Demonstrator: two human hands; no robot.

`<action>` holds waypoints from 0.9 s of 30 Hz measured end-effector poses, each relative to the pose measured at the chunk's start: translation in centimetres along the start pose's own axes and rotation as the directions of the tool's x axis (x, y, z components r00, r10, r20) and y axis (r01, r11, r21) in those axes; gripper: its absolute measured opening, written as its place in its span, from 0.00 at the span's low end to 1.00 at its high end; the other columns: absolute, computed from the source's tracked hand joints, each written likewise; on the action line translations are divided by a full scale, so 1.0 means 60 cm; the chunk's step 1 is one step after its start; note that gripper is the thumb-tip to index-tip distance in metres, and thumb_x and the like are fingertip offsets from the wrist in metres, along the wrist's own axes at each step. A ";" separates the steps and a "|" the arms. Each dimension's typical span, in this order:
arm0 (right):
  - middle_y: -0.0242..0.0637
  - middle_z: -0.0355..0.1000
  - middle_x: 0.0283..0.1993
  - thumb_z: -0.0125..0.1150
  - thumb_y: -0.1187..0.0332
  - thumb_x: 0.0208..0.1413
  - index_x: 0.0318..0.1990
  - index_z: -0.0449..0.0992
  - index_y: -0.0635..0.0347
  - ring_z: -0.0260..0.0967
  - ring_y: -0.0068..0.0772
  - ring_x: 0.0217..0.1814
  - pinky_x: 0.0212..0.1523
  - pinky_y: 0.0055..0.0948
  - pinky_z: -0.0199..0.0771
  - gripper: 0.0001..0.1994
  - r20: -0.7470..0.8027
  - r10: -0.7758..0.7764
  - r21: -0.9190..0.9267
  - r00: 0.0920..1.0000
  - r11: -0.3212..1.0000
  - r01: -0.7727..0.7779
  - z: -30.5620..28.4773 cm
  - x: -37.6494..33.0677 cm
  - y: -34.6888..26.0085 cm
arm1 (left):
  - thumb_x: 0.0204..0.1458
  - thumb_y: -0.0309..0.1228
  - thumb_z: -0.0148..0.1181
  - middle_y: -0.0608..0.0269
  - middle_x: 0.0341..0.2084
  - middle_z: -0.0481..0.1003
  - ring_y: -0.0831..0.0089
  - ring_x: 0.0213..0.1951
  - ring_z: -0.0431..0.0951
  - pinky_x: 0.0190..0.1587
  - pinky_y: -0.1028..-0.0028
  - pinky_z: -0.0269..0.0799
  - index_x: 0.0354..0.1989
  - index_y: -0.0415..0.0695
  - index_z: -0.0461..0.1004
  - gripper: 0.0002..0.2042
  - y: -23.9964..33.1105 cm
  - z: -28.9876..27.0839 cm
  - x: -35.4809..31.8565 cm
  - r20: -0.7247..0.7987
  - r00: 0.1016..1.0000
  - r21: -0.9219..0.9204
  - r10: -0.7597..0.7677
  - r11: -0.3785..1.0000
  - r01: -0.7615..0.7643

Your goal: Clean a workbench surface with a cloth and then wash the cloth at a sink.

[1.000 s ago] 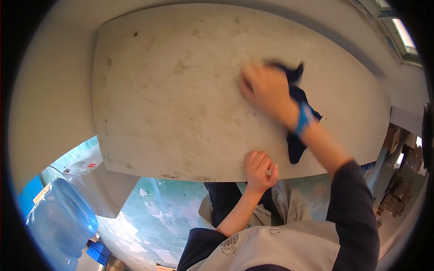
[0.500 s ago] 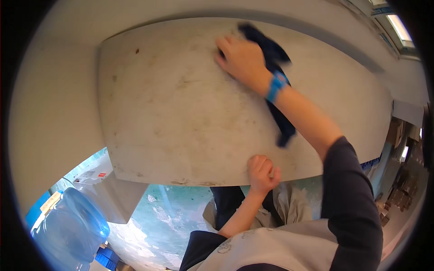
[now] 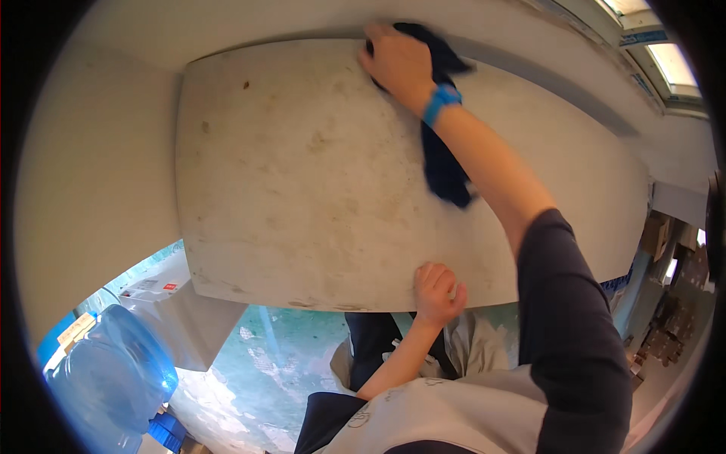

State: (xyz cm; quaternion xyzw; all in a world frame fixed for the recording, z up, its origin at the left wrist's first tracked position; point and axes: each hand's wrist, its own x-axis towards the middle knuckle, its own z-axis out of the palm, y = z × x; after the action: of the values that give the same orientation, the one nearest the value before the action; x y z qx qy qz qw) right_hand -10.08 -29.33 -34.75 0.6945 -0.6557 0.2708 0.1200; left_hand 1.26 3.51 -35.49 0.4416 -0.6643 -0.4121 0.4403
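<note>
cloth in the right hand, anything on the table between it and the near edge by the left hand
Nothing visible does. The right hand presses the dark cloth at the far edge of the table; only stains lie on the bare top toward the left hand.

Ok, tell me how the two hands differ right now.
The right hand is stretched to the far edge of the table, pressing a dark blue cloth; the left hand rests curled on the near edge, holding nothing. The right wrist carries a blue band; the left is bare. Both touch the table.
</note>
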 end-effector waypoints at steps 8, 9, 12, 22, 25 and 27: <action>0.36 0.67 0.24 0.66 0.71 0.33 0.24 0.67 0.54 0.71 0.38 0.25 0.25 0.31 0.71 0.12 0.274 -0.162 0.255 0.948 0.963 0.091 -0.173 -0.282 -0.073 | 0.36 0.26 0.57 0.60 0.16 0.59 0.59 0.23 0.61 0.28 0.65 0.54 0.14 0.45 0.59 0.11 -0.012 -0.028 -0.009 -0.046 0.999 -0.007 -0.009 1.000 0.008; 0.36 0.66 0.23 0.66 0.73 0.33 0.23 0.67 0.54 0.70 0.38 0.24 0.24 0.32 0.69 0.11 0.352 -0.174 0.263 0.920 0.961 0.081 -0.181 -0.287 -0.066 | 0.36 0.26 0.57 0.60 0.16 0.59 0.60 0.23 0.61 0.27 0.65 0.54 0.14 0.45 0.59 0.11 -0.011 -0.025 -0.011 -0.032 0.999 -0.017 -0.018 1.000 0.017; 0.40 0.68 0.24 0.64 0.66 0.44 0.26 0.69 0.55 0.70 0.43 0.25 0.23 0.36 0.68 0.09 0.249 -0.104 0.125 0.963 0.989 0.075 -0.099 -0.161 -0.041 | 0.36 0.26 0.57 0.60 0.15 0.59 0.60 0.22 0.62 0.27 0.65 0.55 0.14 0.45 0.59 0.11 -0.008 -0.025 -0.004 -0.006 0.999 -0.041 -0.031 0.999 0.031; 0.40 0.68 0.28 0.66 0.67 0.38 0.29 0.69 0.54 0.68 0.43 0.24 0.24 0.39 0.68 0.12 0.253 -0.192 0.056 0.948 0.981 0.184 -0.174 -0.263 -0.082 | 0.38 0.26 0.56 0.58 0.17 0.60 0.58 0.24 0.63 0.28 0.63 0.57 0.15 0.44 0.59 0.11 -0.013 -0.029 -0.017 -0.008 0.999 -0.020 -0.039 0.999 0.039; 0.40 0.69 0.28 0.63 0.68 0.43 0.29 0.69 0.55 0.70 0.45 0.25 0.24 0.39 0.69 0.08 0.300 -0.138 0.083 0.944 0.990 0.118 -0.136 -0.204 -0.062 | 0.39 0.25 0.56 0.58 0.17 0.60 0.57 0.24 0.63 0.28 0.63 0.57 0.15 0.43 0.59 0.10 -0.009 -0.023 -0.008 -0.006 1.000 -0.051 -0.027 0.998 0.026; 0.40 0.70 0.28 0.60 0.67 0.48 0.31 0.69 0.56 0.70 0.46 0.25 0.24 0.40 0.70 0.07 0.211 -0.050 0.034 0.976 0.998 0.044 -0.048 -0.081 -0.030 | 0.38 0.24 0.55 0.57 0.17 0.60 0.57 0.23 0.62 0.27 0.63 0.56 0.15 0.43 0.59 0.09 -0.006 -0.019 -0.006 -0.016 1.000 -0.089 -0.027 0.996 0.025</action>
State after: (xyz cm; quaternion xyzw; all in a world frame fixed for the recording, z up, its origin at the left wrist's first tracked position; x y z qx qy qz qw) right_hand -8.92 -23.50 -34.63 0.7365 -0.6441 0.2017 0.0458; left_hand 2.52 3.57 -35.60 0.4337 -0.6357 -0.4432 0.4597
